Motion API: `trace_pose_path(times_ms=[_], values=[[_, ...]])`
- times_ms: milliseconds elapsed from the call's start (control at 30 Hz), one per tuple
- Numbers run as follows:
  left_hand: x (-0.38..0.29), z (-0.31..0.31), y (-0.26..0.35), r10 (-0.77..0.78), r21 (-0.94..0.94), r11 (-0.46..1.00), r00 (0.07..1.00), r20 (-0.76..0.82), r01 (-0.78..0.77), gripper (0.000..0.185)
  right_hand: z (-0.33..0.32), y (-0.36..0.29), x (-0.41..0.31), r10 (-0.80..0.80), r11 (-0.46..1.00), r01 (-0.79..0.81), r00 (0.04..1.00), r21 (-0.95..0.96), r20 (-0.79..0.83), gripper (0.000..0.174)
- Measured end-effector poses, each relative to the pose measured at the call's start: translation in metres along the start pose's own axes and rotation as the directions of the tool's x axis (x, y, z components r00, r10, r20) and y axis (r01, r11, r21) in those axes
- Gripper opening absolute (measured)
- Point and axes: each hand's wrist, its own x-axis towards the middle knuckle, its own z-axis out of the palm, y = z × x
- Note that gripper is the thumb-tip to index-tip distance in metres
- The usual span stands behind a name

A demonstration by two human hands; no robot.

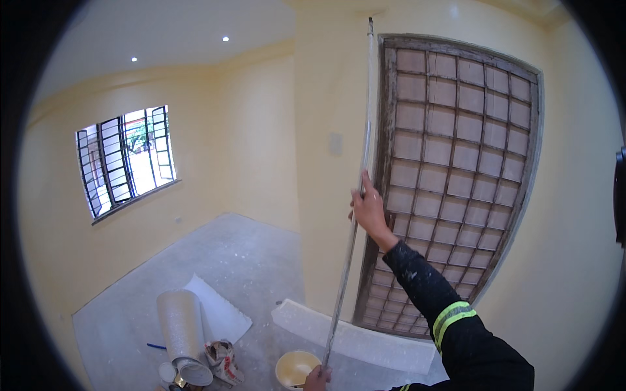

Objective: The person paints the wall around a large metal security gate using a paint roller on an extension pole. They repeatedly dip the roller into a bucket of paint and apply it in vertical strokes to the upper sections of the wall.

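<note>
A long metal extension pole (346, 254) stands almost upright before me, leaning slightly. My right hand (370, 207) grips it near mid-length, the index finger laid up along the shaft. Low in the view, my left hand (318, 379) closes around the pole's lower part and is partly cut off by the picture's bottom edge. The pole's dark tip (370, 22) reaches high on the yellow wall (332, 88), left of the door frame's top corner. What the tip carries is hard to make out. Beside the left hand is a round basin (297, 366) with yellowish contents or lining.
A gridded wooden door (455, 146) stands right of the pole. A white sheet strip (352, 337) lies along its foot. On the concrete floor (244, 259) are a large roll (181, 322), a white sheet (217, 308), a crumpled bag (225, 361) and containers. A barred window (127, 159) is left.
</note>
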Motion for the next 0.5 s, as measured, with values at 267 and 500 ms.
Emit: trace_pose_path(times_ms=[267, 500], values=[[0.062, 0.021, 0.091, 0.065, -0.091, 0.993, 0.993, -0.098, -0.074, 0.032, -0.003, -0.036, 0.105, -0.025, 0.994, 0.033, 0.997, 0.108, -0.076, 0.067], [0.064, -0.022, 0.079, -0.069, -0.008, 0.998, 0.997, 0.018, 0.069, 0.033, 0.024, -0.038, 0.092, 0.062, 0.988, -0.053, 0.996, 0.146, -0.058, 0.068]])
